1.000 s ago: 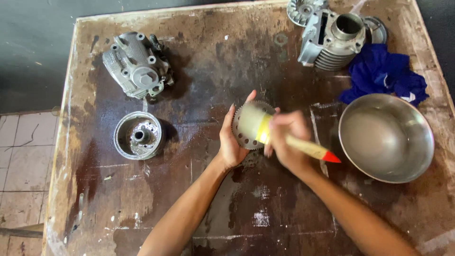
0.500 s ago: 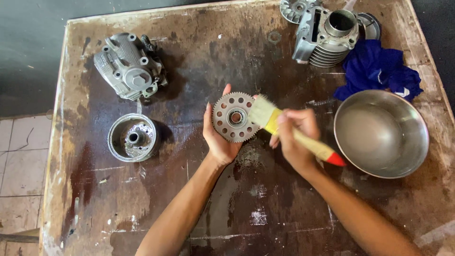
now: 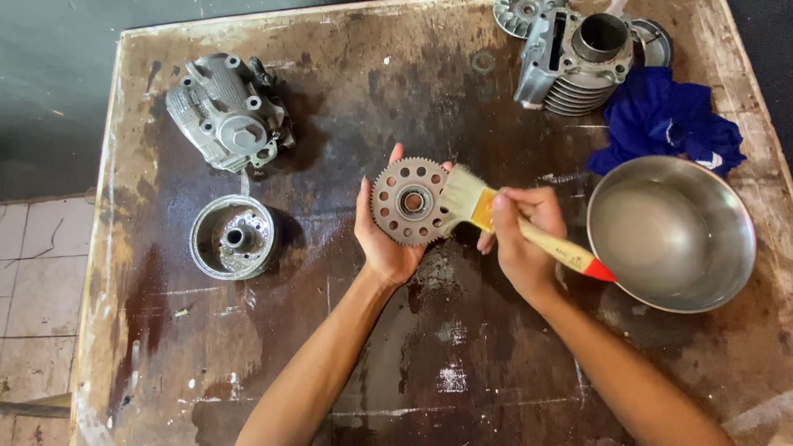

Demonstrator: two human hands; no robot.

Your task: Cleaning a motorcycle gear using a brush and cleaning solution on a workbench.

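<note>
Over our stained workbench (image 3: 248, 347) our left hand (image 3: 384, 239) cups a toothed, hole-ringed grey gear (image 3: 410, 201) while our right hand (image 3: 520, 239) grips a paintbrush (image 3: 512, 223) touching it.

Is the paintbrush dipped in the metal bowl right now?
No, the right hand holds the paintbrush with its bristles against the toothed gear in the left hand, apart from the metal bowl.
</note>
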